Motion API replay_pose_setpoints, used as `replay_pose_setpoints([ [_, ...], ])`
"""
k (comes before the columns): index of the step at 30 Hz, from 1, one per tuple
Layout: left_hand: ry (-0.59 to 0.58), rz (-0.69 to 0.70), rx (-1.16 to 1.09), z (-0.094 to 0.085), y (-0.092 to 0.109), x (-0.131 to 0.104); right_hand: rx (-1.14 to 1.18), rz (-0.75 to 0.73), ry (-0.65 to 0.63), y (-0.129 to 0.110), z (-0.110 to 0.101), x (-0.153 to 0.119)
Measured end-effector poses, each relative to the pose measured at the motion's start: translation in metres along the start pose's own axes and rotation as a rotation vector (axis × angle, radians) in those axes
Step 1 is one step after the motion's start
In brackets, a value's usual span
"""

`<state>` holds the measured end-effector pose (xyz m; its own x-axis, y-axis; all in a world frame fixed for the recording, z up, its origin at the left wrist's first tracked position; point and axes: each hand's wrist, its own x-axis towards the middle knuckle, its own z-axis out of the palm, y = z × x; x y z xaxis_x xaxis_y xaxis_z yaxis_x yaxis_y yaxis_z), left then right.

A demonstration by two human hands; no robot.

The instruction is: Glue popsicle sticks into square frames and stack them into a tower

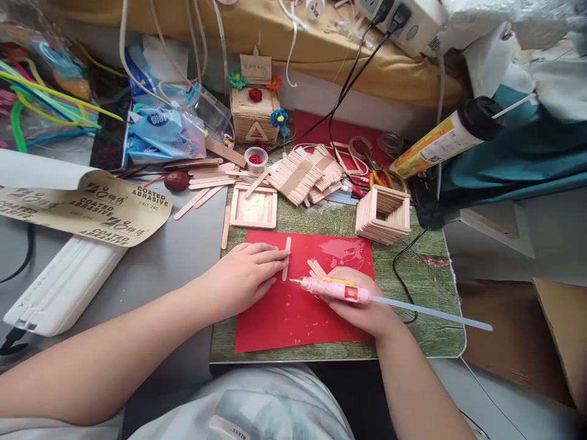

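A single wooden craft stick [287, 263] lies on the red sheet [275, 327], pointing away from me. My left hand [250, 275] has its fingertips on this stick's left side, gripping it against the sheet. In my right hand [362, 305] is a pink hot glue gun [334, 289], its metal nozzle aimed left, close to the near end of the stick. A long translucent glue stick [433, 313] juts from the gun's back. Several short craft sticks [315, 267] show just beyond my right hand, partly hidden by it; whether the fingers hold them I cannot tell.
Behind the sheet are a square stick frame [254, 208], bundled stick panels [298, 174] and a hollow stacked-stick box [383, 214]. A decorated stick box [254, 116] stands farther back. A drink cup [440, 140] leans at right; a black cable [398, 269] crosses the board.
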<state>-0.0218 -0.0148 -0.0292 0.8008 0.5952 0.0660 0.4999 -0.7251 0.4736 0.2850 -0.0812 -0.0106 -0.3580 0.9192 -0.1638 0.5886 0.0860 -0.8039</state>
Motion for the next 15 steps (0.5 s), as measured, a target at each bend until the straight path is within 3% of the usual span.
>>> replay_pose_setpoints([
  [4, -0.050, -0.005, 0.004, -0.0003, -0.0027, -0.0002, -0.179, -0.069, -0.011, -0.0051, 0.0041, 0.0067],
  [15, -0.057, -0.024, -0.058, 0.0006, -0.0038, -0.0022, -0.324, -0.103, -0.093, 0.0005, 0.0061, 0.0108],
])
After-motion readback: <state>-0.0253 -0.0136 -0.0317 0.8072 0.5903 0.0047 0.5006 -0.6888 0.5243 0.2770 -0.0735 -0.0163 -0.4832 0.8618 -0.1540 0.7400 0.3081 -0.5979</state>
